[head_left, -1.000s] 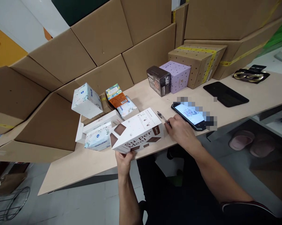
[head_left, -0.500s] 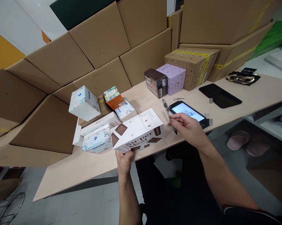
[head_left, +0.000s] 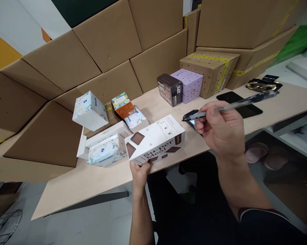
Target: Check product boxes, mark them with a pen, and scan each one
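Note:
My left hand [head_left: 140,173] grips the lower left corner of a white box [head_left: 157,141] printed "Su-per Meal" with brown squares, tilted at the table's front edge. Up in front of me, my right hand [head_left: 222,127] pinches a pen [head_left: 235,104] with a grey and clear barrel. Its dark tip points left, to the right of the white box and apart from it as far as I can judge. Behind that hand lies a phone [head_left: 191,115], mostly hidden by it.
Left of the white box are floral tissue packs [head_left: 106,151], a long white box [head_left: 108,134] and an orange carton [head_left: 124,108]. Further back stand a dark brown box [head_left: 169,90], a lilac box [head_left: 190,85] and stacked cardboard boxes [head_left: 159,61]. A black tablet-like slab [head_left: 250,110] lies at right.
My right hand has lifted the pen off the tabletop area and turned it, so it now lies across my fingers, covering the phone. The white box has shifted slightly right with my left hand.

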Tool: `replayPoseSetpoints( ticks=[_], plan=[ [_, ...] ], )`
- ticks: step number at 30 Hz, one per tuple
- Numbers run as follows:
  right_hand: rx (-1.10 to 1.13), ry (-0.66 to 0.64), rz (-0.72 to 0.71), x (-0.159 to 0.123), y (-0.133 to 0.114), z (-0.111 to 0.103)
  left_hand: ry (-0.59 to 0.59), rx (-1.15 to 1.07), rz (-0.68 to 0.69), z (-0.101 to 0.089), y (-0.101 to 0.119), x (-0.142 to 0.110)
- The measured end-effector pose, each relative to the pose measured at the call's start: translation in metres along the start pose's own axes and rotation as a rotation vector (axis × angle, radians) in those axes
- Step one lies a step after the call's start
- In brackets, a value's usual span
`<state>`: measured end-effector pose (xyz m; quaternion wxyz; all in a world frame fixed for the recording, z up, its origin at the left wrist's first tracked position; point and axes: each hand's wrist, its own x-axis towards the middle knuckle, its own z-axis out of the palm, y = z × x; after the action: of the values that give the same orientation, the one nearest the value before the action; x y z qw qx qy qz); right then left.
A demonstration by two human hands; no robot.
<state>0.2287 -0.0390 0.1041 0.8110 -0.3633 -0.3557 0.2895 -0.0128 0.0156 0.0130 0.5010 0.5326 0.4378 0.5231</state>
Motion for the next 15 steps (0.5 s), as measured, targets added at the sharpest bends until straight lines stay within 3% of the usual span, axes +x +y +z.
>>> replayPoseSetpoints(
  ticks=[5, 8, 15],
  plan=[
    [-0.163, -0.247, -0.047, 0.01, -0.004, 0.035, -0.033, 0.009, -0.004, -0.004, -0.002, 0.001],
    [-0.301, -0.368, -0.097, 0.015, 0.001, 0.045, -0.05, -0.004, 0.011, -0.003, 0.001, 0.002],
    [-0.619, -0.437, -0.232, 0.017, 0.005, 0.046, -0.073, -0.022, 0.052, -0.001, 0.004, 0.001]
  ],
)
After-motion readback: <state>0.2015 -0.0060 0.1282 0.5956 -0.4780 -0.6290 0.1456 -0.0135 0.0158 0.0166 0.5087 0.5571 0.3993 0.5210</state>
